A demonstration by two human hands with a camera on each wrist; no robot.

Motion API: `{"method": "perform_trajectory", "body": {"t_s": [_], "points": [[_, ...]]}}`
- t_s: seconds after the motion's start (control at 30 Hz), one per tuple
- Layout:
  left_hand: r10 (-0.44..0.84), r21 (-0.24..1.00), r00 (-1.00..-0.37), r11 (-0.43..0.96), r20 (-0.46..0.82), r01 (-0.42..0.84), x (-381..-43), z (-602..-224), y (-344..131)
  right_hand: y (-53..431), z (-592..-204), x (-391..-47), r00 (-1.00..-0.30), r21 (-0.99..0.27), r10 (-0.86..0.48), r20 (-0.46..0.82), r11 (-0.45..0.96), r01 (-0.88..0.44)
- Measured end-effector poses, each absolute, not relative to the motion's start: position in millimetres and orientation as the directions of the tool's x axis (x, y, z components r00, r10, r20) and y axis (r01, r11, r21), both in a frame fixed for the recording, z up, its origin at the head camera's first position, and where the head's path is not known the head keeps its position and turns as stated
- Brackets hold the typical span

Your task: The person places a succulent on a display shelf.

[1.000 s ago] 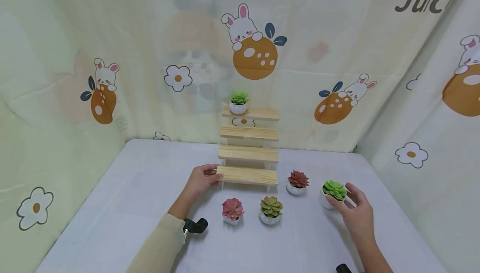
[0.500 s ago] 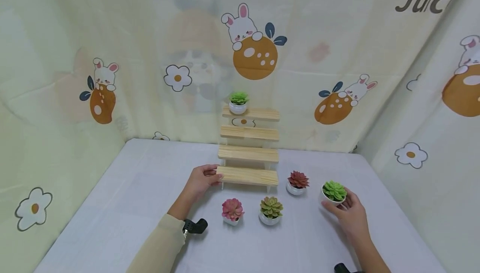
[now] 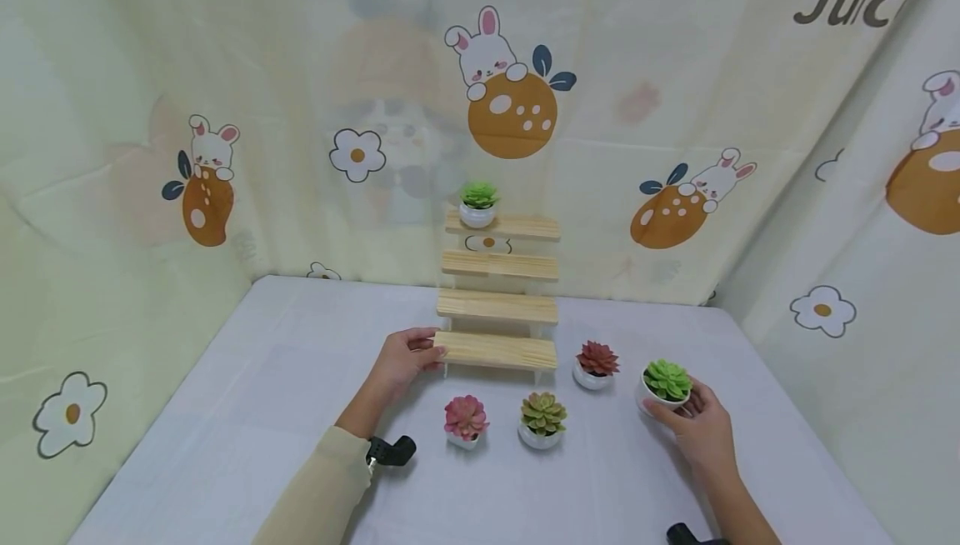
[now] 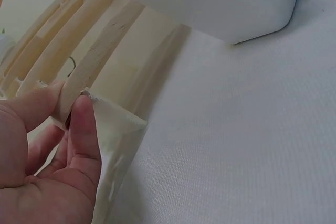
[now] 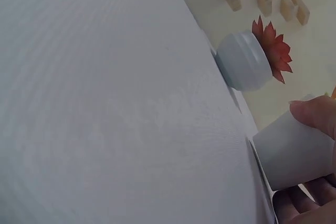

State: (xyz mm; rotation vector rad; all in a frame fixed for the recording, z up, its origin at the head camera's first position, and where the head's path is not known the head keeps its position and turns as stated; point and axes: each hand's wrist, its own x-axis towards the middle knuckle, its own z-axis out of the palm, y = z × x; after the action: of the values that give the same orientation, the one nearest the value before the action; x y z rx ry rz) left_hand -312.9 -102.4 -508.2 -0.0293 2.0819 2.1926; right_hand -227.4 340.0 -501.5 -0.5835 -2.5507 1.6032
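Observation:
My left hand (image 3: 400, 364) pinches the left end of the lowest board of a wooden tiered shelf (image 3: 495, 351); in the left wrist view, thumb and fingers close on the board's end (image 4: 67, 100). Over on the right, my right hand (image 3: 701, 428) grips a bright green potted succulent (image 3: 667, 381) by its white pot, thumb in front and fingers behind. In the right wrist view that white pot (image 5: 294, 150) is tilted against the tabletop's edge line, its base close to the cloth. A dark red succulent (image 3: 597, 359) in a round white pot stands between shelf and right hand.
Another green succulent (image 3: 477, 203) stands at the left of the top board. In front of the shelf are a pink succulent (image 3: 466, 420) and a yellow-green one (image 3: 542, 418), both in white pots. A printed curtain (image 3: 420, 70) hangs behind the white-covered table (image 3: 300, 337).
My right hand has shifted slightly left and lower around the green succulent's pot, which has tipped a little toward me. The left hand stays on the shelf board.

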Motion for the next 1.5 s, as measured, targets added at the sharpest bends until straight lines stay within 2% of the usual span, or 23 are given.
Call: {"method": "perform_trajectory", "body": {"t_s": [0.57,1.03,1.5], "points": [[0.076,0.994,-0.992,-0.034,-0.100,-0.102,-310,-506,-100,332,-497,-228,-0.931,-0.915,0.349,-0.108,0.331,0.230],[0.072,0.994,-0.992,-0.035,-0.102,-0.105,-309,-505,-101,310,-478,-225,-0.939,-0.956,0.341,0.042,0.286,0.061],[0.074,0.994,-0.993,-0.040,-0.094,-0.097,-310,-506,-101,296,-462,-230,-0.949,-0.937,0.277,0.152,0.346,-0.050]]}}
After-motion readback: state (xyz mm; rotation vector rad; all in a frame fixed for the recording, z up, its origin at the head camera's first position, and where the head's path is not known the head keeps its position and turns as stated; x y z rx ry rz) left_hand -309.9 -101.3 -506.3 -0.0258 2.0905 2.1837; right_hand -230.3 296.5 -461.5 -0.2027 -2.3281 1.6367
